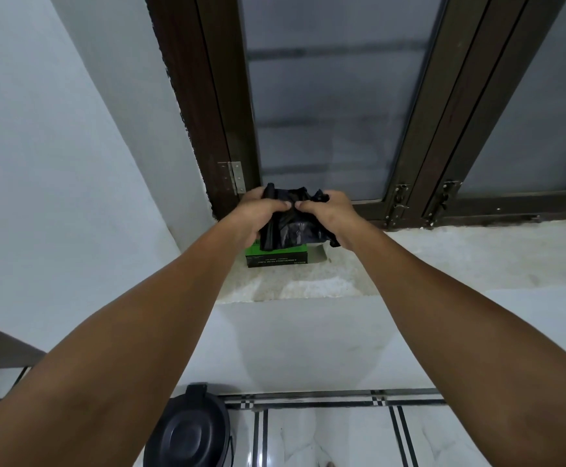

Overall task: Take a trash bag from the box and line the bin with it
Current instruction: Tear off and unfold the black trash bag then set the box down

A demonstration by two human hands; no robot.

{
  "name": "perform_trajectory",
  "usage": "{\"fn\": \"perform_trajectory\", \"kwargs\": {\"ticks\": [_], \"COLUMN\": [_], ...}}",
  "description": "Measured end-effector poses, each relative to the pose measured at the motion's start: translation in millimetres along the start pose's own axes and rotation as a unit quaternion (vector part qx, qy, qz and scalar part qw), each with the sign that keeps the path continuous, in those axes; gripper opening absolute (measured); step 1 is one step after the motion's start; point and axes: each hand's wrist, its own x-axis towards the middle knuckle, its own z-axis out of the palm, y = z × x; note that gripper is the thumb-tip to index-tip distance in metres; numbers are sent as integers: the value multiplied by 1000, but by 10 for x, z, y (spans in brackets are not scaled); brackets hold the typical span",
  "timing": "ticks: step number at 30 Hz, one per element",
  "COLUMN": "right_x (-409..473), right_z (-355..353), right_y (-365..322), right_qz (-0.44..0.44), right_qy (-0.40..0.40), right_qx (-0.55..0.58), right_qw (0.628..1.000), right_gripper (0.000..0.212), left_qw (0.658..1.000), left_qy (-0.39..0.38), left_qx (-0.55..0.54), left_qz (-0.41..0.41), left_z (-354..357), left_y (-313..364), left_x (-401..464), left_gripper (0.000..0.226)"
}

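A crumpled black trash bag (291, 227) hangs between my two hands just above a green and black box (276, 256) that sits on the window sill. My left hand (263, 210) grips the bag's left part and my right hand (325, 210) grips its right part, thumbs almost touching. Both arms are stretched forward. The bag's lower end reaches down to the box top. On the tiled floor below, close to the wall, stands a black bin (188, 433) with its lid shut.
The stone sill (443, 257) runs to the right under a dark-framed window (325, 112) with frosted panes and metal latches (399, 203). A white wall (55, 163) closes the left side. The floor has white tiles with black stripes (342, 433).
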Motion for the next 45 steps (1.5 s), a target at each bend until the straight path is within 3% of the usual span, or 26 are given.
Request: {"fn": "perform_trajectory", "kwargs": {"ticks": [5, 12, 19, 22, 27, 30, 35, 40, 42, 45], "right_x": [-13, 23, 69, 57, 104, 161, 143, 93, 87, 74], "right_z": [-18, -21, 10, -3, -63, -112, -159, -124, -105, -93], "right_y": [-44, -26, -56, -66, 2, 116, 200, 193, 201, 191], "right_qz": [6, 12, 59, 63, 37, -37, -68, -27, -13, 7], "right_qy": [61, 54, 53, 52, 59, 89, 123, -1, -48, -38], "right_qx": [67, 118, 189, 209, 114, 27, 25, 4, -38, -32], "right_qw": [996, 992, 979, 975, 991, 995, 990, 1000, 998, 999], "right_gripper": [8, 16, 32, 34, 19, 3, 20, 39, 35, 12], "left_qw": [1000, 1000, 1000, 1000, 997, 994, 991, 994, 996, 997], "left_qy": [-12, 26, 20, 17, 72, 101, 120, 82, 64, 51], "left_qx": [5, -12, 0, 3, -3, -10, -24, -33, -33, -42], "left_qz": [-2, -4, 5, 26, 33, 38, 50, 57, 56, 50], "left_z": [-30, -39, -92, -97, -106, -127, -115, -37, -12, -1], "left_y": [-10, 7, -16, -39, -58, -96, -140, -169, -168, -154], "left_x": [-2, 6, 4, 14, 80, 121, 120, 97, 81, 57], "left_gripper": [49, 18, 17, 28, 26, 22, 9, 10, 11, 6]}}
